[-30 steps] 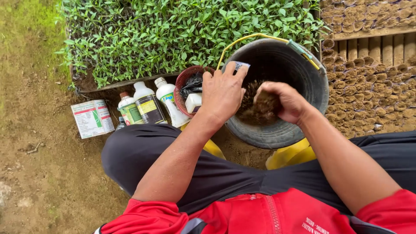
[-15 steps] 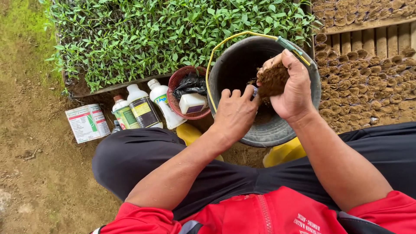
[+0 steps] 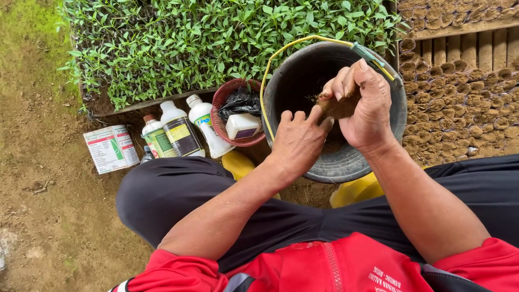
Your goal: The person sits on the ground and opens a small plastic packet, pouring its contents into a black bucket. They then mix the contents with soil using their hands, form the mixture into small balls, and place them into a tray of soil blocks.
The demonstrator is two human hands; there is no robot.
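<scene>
A black rubber bucket (image 3: 394, 116) with a yellow handle stands between my knees. Over its mouth my right hand (image 3: 367, 111) is closed around a clump of brown fibrous soil (image 3: 336, 106). My left hand (image 3: 299, 141) sits just left of it, fingers curled, its fingertips touching the clump; whether it holds the small pale packet seen earlier is hidden. Both forearms reach out from red sleeves over my dark trousers.
A bed of green seedlings (image 3: 216, 43) fills the top. Three plastic bottles (image 3: 181, 132), a red basket (image 3: 227, 105) with a black bag and white container, and a flat carton (image 3: 111, 148) lie left of the bucket. Rows of small soil-filled pots (image 3: 459, 108) cover the right.
My right hand lifted a clump of soil out of the bucket and closed tighter around it. My left hand dropped from the bucket's far rim toward me and met the clump.
</scene>
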